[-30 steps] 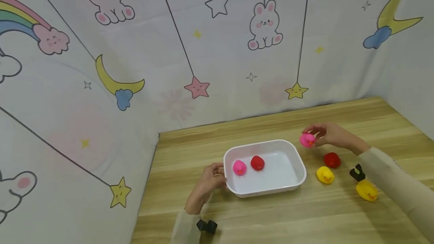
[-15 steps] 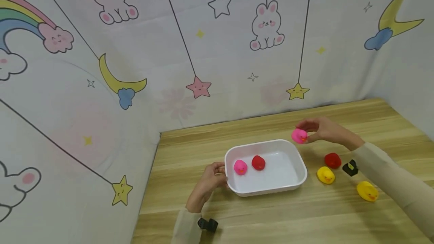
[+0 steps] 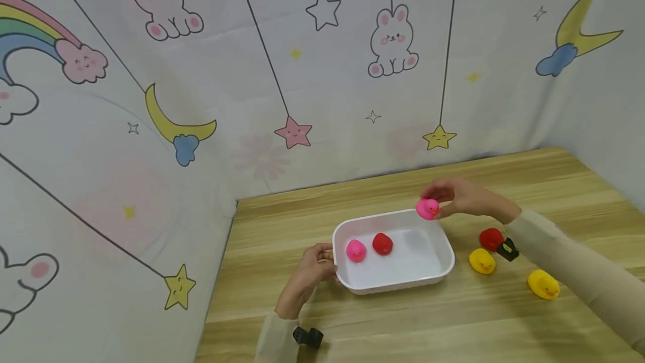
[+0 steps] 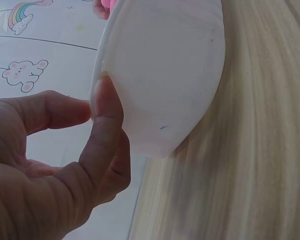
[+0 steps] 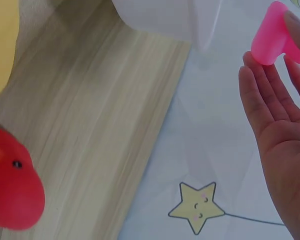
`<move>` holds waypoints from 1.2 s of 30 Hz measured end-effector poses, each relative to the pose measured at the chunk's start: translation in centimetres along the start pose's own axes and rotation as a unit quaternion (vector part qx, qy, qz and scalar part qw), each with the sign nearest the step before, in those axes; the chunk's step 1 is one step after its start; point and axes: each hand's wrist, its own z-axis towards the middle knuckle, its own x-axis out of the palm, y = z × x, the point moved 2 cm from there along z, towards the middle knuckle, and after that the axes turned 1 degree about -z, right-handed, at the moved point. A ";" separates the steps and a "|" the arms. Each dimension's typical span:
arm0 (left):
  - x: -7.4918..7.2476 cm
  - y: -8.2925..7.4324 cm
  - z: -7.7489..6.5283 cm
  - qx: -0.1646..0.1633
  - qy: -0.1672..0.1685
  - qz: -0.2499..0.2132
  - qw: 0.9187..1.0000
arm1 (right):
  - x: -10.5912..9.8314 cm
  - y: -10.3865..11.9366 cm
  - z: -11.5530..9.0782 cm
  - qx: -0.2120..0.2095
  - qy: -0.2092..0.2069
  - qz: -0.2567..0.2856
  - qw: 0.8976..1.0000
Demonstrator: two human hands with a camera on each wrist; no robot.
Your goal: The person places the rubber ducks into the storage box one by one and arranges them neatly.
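A pink rubber duck (image 3: 427,209) is pinched between the thumb and fingers of my right hand (image 3: 461,196), raised at the back right corner of a white plastic basin (image 3: 443,259). In the right wrist view the duck (image 5: 270,37) sits at the fingertips. My left hand (image 3: 307,273) grips the basin's left end; the left wrist view has thumb and forefinger pinching its rim (image 4: 96,82). Inside the basin lie another pink duck (image 3: 355,251) and a red duck (image 3: 382,244), both toward its left half.
To the right of the basin, a red duck (image 3: 490,238) and two yellow ducks, one nearer (image 3: 482,261) and one farther right (image 3: 543,284), rest on the wooden table (image 3: 403,329). A printed cloth wall (image 3: 342,83) stands behind and at the sides.
My right hand has carried the pink duck leftward, from beside the basin to over its back right corner. The left hand and basin have stayed put.
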 end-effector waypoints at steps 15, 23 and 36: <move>-0.1 0.2 0.1 -0.007 -0.001 0.003 1.000 | 3.6 0.3 2.8 -0.034 0.071 0.000 0.997; -0.2 0.2 0.3 -0.005 -0.001 0.011 1.000 | 4.7 0.5 3.1 -0.029 0.089 -0.050 0.994; -0.1 0.2 0.3 0.000 0.000 0.010 1.000 | 6.5 -0.4 3.6 -0.025 0.092 -0.222 0.970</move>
